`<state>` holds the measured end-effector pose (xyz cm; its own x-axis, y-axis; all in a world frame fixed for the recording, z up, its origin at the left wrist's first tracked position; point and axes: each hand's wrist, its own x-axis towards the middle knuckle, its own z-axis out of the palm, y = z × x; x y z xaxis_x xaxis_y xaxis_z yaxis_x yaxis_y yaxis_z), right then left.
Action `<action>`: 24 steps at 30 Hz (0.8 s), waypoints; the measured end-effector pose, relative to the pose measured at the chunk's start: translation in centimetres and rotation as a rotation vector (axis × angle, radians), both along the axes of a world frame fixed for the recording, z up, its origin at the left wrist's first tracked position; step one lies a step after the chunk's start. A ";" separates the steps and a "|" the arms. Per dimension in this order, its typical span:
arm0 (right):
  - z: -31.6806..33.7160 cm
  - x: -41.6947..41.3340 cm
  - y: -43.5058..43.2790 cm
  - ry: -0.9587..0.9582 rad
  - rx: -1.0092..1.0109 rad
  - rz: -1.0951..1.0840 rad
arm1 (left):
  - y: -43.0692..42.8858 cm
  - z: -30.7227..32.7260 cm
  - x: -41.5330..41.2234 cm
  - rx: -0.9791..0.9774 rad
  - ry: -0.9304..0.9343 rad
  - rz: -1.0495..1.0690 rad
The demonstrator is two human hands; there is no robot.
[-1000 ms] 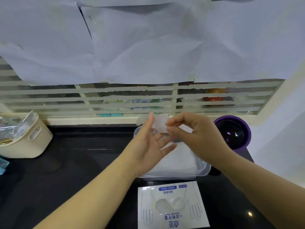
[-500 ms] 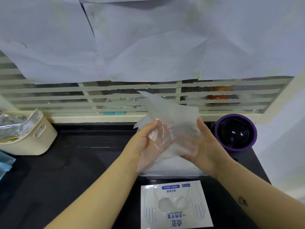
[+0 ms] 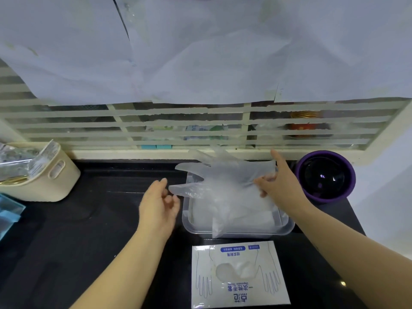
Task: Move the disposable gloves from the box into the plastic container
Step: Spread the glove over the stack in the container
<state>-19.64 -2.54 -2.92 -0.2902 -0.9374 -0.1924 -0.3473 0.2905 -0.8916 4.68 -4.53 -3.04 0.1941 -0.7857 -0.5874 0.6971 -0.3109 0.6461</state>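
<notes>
A clear disposable glove (image 3: pixel 225 175) is spread out flat in the air above the clear plastic container (image 3: pixel 287 228), its fingers pointing left. My right hand (image 3: pixel 278 186) pinches the glove's cuff end, index finger pointing up. My left hand (image 3: pixel 159 204) hovers just left of the container with loosely curled fingers, close to the glove's thumb tip; whether it touches is unclear. More gloves lie piled inside the container. The white glove box (image 3: pixel 239 275) lies flat in front of the container, a glove showing in its oval opening.
A purple bowl (image 3: pixel 325 175) stands right of the container. A cream basket (image 3: pixel 42 177) with packets sits at the far left, a blue item beside it. All rests on a black counter (image 3: pixel 89 219) below a slatted window.
The glove was bunched between both hands; now it is stretched out flat over the container. My left hand has moved left off it, my right hand moved right with the cuff.
</notes>
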 end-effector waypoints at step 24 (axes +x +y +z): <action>-3.5 3.1 -2.4 0.810 0.227 0.703 | -3.9 -4.2 -7.3 -0.439 -1.767 -1.846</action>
